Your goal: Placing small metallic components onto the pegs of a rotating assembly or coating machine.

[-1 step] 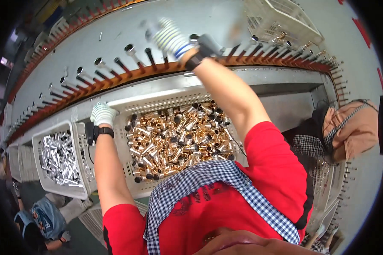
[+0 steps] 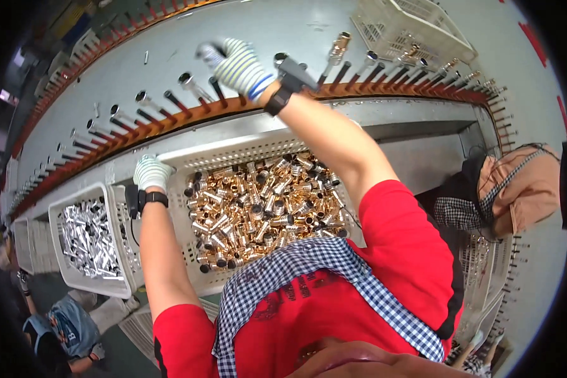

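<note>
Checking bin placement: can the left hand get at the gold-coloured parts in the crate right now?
Probably yes: the left hand is at the far left corner of the crate, near the gold-coloured parts, and nothing visible blocks the way.

Even, fairly bright light washes the grey worktable (image 2: 170,47), its sheen soft and pale; sharp glints dot the gold-coloured metal fittings (image 2: 258,217); the right gloved hand (image 2: 236,68) blurs around its fingertips; straight edges bow toward the rim; black swallows the corners; far left turns dim, hazy.
</note>
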### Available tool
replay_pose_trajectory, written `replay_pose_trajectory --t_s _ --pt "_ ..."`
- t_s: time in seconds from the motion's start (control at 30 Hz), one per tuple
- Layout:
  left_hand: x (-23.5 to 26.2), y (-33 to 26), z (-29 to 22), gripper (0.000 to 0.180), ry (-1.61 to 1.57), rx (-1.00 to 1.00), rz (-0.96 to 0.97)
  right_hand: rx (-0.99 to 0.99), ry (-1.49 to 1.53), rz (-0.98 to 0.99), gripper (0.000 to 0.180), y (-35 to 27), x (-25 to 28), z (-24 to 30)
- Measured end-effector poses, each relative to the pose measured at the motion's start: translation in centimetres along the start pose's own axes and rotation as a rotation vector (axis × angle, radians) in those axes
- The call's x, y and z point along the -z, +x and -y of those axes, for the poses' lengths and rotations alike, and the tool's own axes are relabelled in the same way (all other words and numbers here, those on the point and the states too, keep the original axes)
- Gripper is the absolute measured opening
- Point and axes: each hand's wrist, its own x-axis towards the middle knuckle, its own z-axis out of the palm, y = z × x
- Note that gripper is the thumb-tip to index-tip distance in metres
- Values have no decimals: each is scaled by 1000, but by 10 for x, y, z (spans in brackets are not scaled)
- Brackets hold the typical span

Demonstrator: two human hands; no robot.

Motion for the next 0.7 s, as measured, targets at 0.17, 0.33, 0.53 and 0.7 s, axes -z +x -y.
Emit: replay_pose_trajectory --t_s 0.17,0.33,0.53,0.7 --pt "8 -8 -1 58 -10 -94 -130 356 -79 204 17 -52 77 93" --pt "4 1 -7 60 25 -222 -195 -27 -576 -167 51 2 173 70" --pt "-6 10 -4 90 77 -160 -164 -107 -479 -37 26 -3 136 -4" --pt "3 1 -8 87 27 -92 -132 136 -254 441 35 -59 123 67"
